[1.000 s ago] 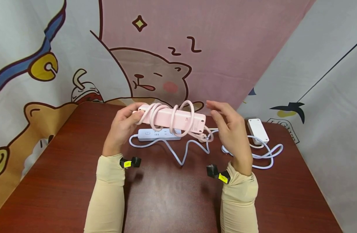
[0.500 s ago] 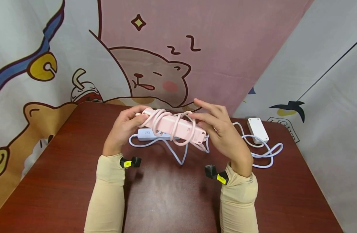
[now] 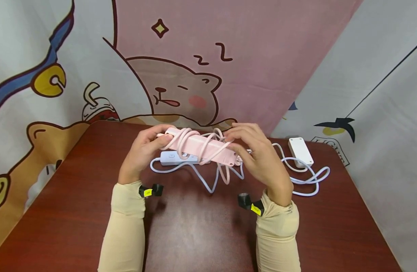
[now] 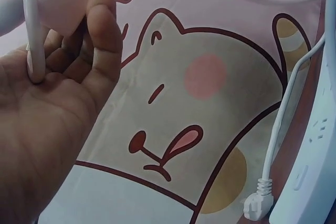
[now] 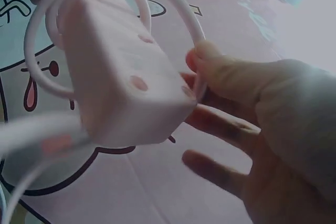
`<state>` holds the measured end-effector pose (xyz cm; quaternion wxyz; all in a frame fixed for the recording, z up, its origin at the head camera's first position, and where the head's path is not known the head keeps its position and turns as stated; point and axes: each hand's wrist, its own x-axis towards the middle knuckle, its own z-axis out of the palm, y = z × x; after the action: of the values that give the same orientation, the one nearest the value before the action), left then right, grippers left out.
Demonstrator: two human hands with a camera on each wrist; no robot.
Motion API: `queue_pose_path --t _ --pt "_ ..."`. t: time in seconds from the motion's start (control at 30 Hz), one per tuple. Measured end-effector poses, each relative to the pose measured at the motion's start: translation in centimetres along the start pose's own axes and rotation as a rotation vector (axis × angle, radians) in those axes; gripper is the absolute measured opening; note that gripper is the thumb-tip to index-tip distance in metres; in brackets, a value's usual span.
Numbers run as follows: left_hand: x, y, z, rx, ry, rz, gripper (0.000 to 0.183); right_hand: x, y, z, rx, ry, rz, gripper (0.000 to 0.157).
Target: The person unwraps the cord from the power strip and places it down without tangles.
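A pink power strip [image 3: 194, 146] is held above the table, tilted down to the right, its pink cord [image 3: 206, 150] wound loosely round it in several loops. My left hand [image 3: 144, 149] grips its left end, thumb in front and fingers behind. At the other end my right hand [image 3: 261, 158] pinches a loop of the cord between thumb and forefinger, as the right wrist view shows, with the other fingers spread beside the strip's end [image 5: 142, 108]. Below and behind it lies a light blue power strip [image 3: 171, 158], partly hidden.
The light blue strip's cord [image 3: 198, 175] zigzags in front of it. At the back right of the brown table [image 3: 191, 226] stands a white power strip [image 3: 300, 152] near coiled cords [image 3: 310, 189]. A white plug [image 4: 258, 205] shows in the left wrist view. A patterned curtain [image 3: 263, 75] hangs behind.
My right hand has moved left to the pink strip and taken hold of a cord loop, pulling it rightward. The strip's right end has dipped, and a cord loop now hangs below it.
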<state>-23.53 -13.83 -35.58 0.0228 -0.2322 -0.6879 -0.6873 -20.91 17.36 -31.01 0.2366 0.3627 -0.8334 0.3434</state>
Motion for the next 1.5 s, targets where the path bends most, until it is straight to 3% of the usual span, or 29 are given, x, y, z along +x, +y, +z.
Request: queue_pose_path --t 0.17,0.4,0.57,0.77,1.03,1.23,1.5 --pt "0.0 0.1 0.0 0.013 0.042 -0.025 0.021 0.0 -0.2 0.0 0.025 0.1 -0.004 0.016" --pt "0.0 0.1 -0.2 -0.099 0.086 0.017 0.029 0.0 -0.5 -0.1 0.053 0.208 -0.004 0.015" --pt "0.0 -0.1 -0.2 -0.138 0.148 0.067 0.031 0.0 -0.5 -0.1 0.094 0.205 0.001 0.016" --pt "0.0 -0.1 -0.2 -0.202 0.17 0.113 0.03 -0.3 -0.5 -0.1 0.104 0.179 0.034 0.015" --pt "0.1 -0.1 -0.6 -0.285 0.206 0.168 0.031 -0.5 -0.1 -0.1 0.026 0.161 0.093 0.015" --pt "0.0 -0.3 -1.0 -0.313 0.235 0.191 0.029 -0.7 0.5 -0.3 -0.018 0.151 0.183 0.011" --pt "0.0 -0.1 -1.0 -0.319 0.218 0.201 0.029 -0.8 1.5 -0.4 -0.061 0.185 0.268 0.011"
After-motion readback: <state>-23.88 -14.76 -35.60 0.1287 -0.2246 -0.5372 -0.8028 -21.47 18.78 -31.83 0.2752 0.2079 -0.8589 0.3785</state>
